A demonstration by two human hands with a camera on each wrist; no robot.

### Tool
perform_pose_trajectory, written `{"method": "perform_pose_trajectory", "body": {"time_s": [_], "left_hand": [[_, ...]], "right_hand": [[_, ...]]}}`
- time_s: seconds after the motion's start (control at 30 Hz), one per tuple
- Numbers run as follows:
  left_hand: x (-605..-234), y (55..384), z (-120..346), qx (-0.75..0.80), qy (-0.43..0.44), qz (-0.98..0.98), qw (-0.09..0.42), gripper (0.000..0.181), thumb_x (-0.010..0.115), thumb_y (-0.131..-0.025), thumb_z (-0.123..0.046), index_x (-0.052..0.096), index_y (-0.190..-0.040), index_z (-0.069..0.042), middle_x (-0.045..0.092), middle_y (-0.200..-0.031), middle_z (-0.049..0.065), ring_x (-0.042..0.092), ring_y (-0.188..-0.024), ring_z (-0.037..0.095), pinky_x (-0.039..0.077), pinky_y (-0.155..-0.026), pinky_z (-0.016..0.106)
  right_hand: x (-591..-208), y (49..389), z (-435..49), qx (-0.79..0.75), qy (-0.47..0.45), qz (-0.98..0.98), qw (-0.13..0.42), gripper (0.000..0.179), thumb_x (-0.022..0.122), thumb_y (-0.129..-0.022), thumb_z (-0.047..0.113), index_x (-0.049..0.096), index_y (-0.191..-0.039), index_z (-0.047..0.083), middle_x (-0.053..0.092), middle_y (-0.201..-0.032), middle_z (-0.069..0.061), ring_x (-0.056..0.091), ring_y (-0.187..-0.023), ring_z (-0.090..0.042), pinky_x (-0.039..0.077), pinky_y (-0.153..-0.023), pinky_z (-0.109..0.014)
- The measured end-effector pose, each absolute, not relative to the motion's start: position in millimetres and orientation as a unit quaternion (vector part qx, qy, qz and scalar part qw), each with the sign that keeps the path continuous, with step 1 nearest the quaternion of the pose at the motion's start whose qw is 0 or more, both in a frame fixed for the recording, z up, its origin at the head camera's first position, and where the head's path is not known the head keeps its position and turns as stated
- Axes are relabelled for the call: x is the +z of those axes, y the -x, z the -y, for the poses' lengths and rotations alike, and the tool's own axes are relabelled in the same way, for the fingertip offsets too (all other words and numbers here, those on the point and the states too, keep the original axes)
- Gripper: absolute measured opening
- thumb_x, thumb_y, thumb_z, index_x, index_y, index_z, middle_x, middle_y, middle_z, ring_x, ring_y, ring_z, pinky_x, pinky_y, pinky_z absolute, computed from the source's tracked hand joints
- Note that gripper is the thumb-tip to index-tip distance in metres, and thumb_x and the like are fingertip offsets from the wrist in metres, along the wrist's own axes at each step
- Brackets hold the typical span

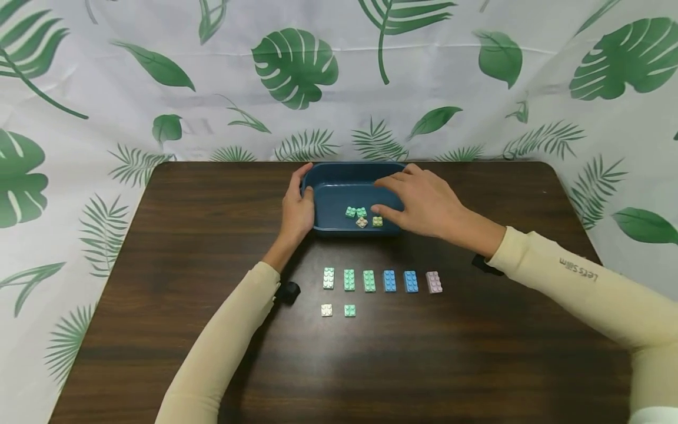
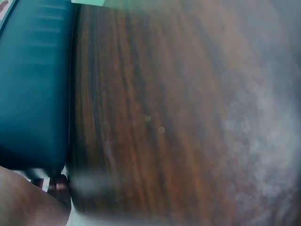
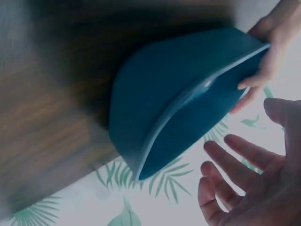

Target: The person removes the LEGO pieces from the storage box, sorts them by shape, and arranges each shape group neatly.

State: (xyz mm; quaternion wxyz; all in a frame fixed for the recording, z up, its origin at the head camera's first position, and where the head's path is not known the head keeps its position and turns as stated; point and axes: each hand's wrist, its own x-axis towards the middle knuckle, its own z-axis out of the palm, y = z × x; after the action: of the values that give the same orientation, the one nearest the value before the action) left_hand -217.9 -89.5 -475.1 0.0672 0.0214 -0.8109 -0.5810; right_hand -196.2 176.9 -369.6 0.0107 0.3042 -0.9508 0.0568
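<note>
A dark blue bin [image 1: 344, 197] stands at the back of the table. My left hand [image 1: 299, 209] grips its left end, thumb over the rim and fingers along the outside. Over the bin's right end hovers my right hand [image 1: 424, 197], fingers spread and holding nothing; the right wrist view shows this hand [image 3: 249, 179] apart from the bin wall [image 3: 155, 89]. On the bin's floor lie two small green toy bricks [image 1: 361, 212], a cream brick [image 1: 362, 222] and a yellow brick [image 1: 377, 221], the yellow one nearest my right thumb.
In front of the bin runs a row of longer toy bricks: a pale green one [image 1: 328, 278], green ones [image 1: 368, 281], blue ones [image 1: 389, 281] and a pink one [image 1: 434, 282]. Below them sit a small white brick [image 1: 326, 310] and a small green brick [image 1: 349, 310]. A leaf-patterned cloth [image 1: 344, 118] hangs behind.
</note>
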Motion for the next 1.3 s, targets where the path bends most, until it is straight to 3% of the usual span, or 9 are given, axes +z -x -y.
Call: {"method": "perform_pose_trajectory", "body": {"time_s": [0.03,0.17,0.3,0.37,0.6,0.77,0.97,1.17,1.3], "left_hand": [[-475.4,217.5,87.8,-0.582,-0.020,0.810,0.066,0.050,0.043,-0.111,-0.013,0.046,-0.158,-0.030,0.049,-0.163,0.004,0.040,-0.070,0.032,0.040,-0.082,0.043],[-475.7,217.8,82.7,-0.583,-0.018,0.810,0.066,0.050,0.044,-0.111,-0.013,0.047,-0.158,-0.031,0.049,-0.163,0.004,0.045,-0.078,0.028,0.040,-0.089,0.041],[-474.9,219.2,80.0,-0.582,-0.017,0.810,0.068,0.051,0.045,-0.110,-0.012,0.048,-0.158,-0.030,0.048,-0.163,0.006,0.047,-0.085,0.029,0.040,-0.092,0.043],[-474.4,219.7,79.2,-0.583,-0.016,0.809,0.065,0.051,0.045,-0.110,-0.011,0.047,-0.158,-0.030,0.048,-0.163,0.006,0.043,-0.079,0.033,0.040,-0.091,0.045],[-475.4,220.3,77.2,-0.585,-0.016,0.808,0.067,0.051,0.045,-0.110,-0.011,0.049,-0.157,-0.030,0.048,-0.164,0.006,0.053,-0.109,0.029,0.039,-0.102,0.045],[-476.4,221.4,77.0,-0.590,-0.012,0.804,0.072,0.051,0.045,-0.110,-0.011,0.049,-0.157,-0.028,0.050,-0.162,0.005,0.049,-0.092,0.031,0.040,-0.097,0.043],[-475.7,221.9,80.2,-0.587,-0.013,0.805,0.079,0.051,0.044,-0.109,-0.010,0.049,-0.157,-0.027,0.048,-0.164,0.002,0.055,-0.116,0.031,0.040,-0.104,0.045],[-476.8,221.1,83.6,-0.587,-0.020,0.805,0.079,0.051,0.045,-0.109,-0.010,0.050,-0.156,-0.030,0.048,-0.165,-0.002,0.050,-0.142,0.025,0.040,-0.111,0.048],[-477.9,220.2,87.4,-0.585,-0.025,0.807,0.077,0.051,0.045,-0.110,-0.011,0.050,-0.155,-0.035,0.047,-0.165,-0.004,0.047,-0.145,0.021,0.039,-0.111,0.046]], "right_hand": [[-369.1,198.0,-177.7,0.054,-0.301,0.952,0.006,0.058,0.069,-0.098,0.057,0.067,-0.142,0.019,0.072,-0.139,-0.007,0.061,-0.114,-0.031,0.054,-0.078,-0.044],[-371.2,205.5,-180.3,0.040,-0.303,0.952,-0.022,0.055,0.075,-0.095,0.051,0.071,-0.137,0.015,0.075,-0.132,-0.009,0.060,-0.102,-0.030,0.051,-0.070,-0.042],[-376.1,215.6,-183.9,0.008,-0.322,0.946,-0.044,0.053,0.078,-0.094,0.049,0.074,-0.133,0.014,0.076,-0.128,-0.011,0.061,-0.100,-0.032,0.053,-0.071,-0.044],[-378.2,221.2,-186.3,-0.014,-0.333,0.941,-0.051,0.052,0.078,-0.093,0.049,0.074,-0.132,0.015,0.076,-0.126,-0.011,0.062,-0.102,-0.033,0.054,-0.075,-0.046],[-384.1,232.7,-189.0,-0.051,-0.366,0.927,-0.069,0.047,0.084,-0.088,0.047,0.078,-0.124,0.017,0.076,-0.119,-0.011,0.062,-0.102,-0.032,0.054,-0.078,-0.047],[-390.1,230.9,-185.1,-0.071,-0.388,0.916,-0.077,0.042,0.086,-0.087,0.043,0.079,-0.119,0.017,0.073,-0.114,-0.009,0.060,-0.104,-0.031,0.054,-0.082,-0.045],[-396.6,231.7,-178.9,-0.066,-0.400,0.911,-0.082,0.036,0.087,-0.086,0.042,0.081,-0.114,0.020,0.072,-0.112,-0.007,0.058,-0.099,-0.028,0.052,-0.079,-0.042],[-402.3,232.7,-174.6,-0.057,-0.415,0.904,-0.079,0.029,0.085,-0.089,0.040,0.082,-0.111,0.022,0.071,-0.110,-0.006,0.058,-0.096,-0.027,0.049,-0.073,-0.039],[-404.3,233.4,-172.2,-0.053,-0.421,0.903,-0.072,0.027,0.085,-0.089,0.039,0.083,-0.110,0.022,0.071,-0.109,-0.005,0.058,-0.095,-0.027,0.050,-0.073,-0.039]]}}
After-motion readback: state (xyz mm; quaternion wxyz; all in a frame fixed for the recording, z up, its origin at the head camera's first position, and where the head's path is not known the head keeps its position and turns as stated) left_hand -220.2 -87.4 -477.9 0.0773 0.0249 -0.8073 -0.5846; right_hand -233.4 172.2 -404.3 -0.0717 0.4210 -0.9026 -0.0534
